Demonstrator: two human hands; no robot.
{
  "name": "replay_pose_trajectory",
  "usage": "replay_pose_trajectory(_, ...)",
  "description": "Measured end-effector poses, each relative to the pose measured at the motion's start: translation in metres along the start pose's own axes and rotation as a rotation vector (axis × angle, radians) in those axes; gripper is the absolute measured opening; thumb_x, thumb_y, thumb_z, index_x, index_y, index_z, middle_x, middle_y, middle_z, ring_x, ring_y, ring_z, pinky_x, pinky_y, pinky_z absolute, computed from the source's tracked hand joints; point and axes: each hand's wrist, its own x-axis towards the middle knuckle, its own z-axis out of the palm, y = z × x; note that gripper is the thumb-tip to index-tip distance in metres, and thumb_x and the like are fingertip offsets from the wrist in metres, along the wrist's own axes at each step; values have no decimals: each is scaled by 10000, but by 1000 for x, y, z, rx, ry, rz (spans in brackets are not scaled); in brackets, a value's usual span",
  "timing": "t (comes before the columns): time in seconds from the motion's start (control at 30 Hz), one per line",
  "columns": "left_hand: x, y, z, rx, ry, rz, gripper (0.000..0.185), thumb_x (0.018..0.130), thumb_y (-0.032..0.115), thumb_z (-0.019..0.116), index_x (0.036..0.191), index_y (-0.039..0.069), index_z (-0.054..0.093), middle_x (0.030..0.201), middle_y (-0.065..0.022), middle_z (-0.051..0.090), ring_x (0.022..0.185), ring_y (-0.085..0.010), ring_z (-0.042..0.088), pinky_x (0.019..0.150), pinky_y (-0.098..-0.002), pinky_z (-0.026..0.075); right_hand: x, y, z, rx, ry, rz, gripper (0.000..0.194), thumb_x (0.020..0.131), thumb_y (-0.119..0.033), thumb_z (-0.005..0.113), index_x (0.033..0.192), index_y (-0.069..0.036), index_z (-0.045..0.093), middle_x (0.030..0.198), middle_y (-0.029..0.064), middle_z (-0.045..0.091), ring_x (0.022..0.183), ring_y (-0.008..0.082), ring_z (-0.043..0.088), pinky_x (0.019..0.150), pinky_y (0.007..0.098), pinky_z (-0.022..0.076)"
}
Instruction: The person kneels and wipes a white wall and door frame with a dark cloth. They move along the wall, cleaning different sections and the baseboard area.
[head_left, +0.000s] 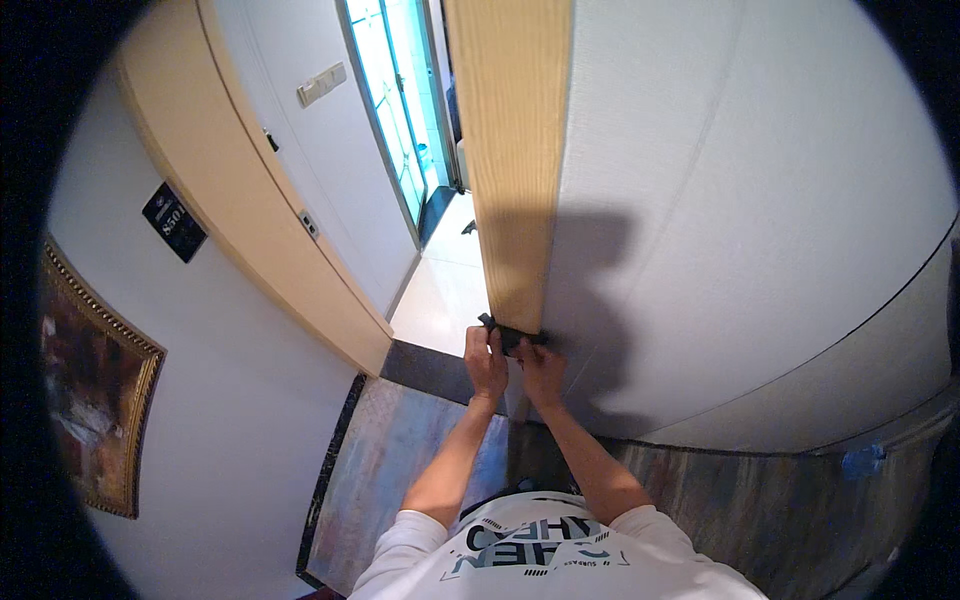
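Both hands are at the wooden door casing (517, 165) on the right side of the doorway, where its pale face stops at a small black item (514, 341). The item looks soft, like cloth or thin plastic, but its kind is unclear. My left hand (486, 367) pinches its left end, beside the casing's inner edge. My right hand (545, 373) grips its right part, close to the white wall (712, 225). The fingers hide some of the black item. A shadow falls across the casing and wall.
A dark threshold (424, 375) crosses the doorway, with pale floor tiles (439, 300) beyond it. The opposite casing (247, 202) carries a metal strike plate (308, 224). A dark sign (175, 222) and gilt-framed painting (101, 390) hang left. Farther in stands a glazed door (390, 97).
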Motion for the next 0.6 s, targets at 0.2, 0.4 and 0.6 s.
replay_pose_trajectory(0.2, -3, 42, 2, -115, 223, -68, 294, 1028, 200, 564, 1091, -52, 702, 1051, -198, 648, 993, -358, 636, 852, -432, 510, 4, -29, -5, 20, -16, -19, 293, 1011, -210, 644, 909, 48, 738, 821, 60, 739, 708, 112, 646, 661, 301, 525)
replay_pose_trajectory(0.4, 53, 114, -22, -230, 358, 83, 303, 993, 182, 608, 1122, -81, 684, 1068, -203, 639, 1004, -362, 619, 886, -430, 510, 21, -135, -20, 222, 27, -248, 249, 1000, -151, 644, 852, 42, 700, 737, 29, 657, 642, 104, 567, 583, 292, 466)
replay_pose_trajectory(0.6, 153, 218, -72, -135, 505, 531, 233, 963, 141, 640, 1006, -88, 643, 972, -183, 551, 893, -328, 563, 803, -418, 463, 54, -284, -35, 601, -168, -299, 212, 1015, -128, 622, 1002, 70, 698, 846, 28, 662, 686, 74, 542, 619, 220, 431)
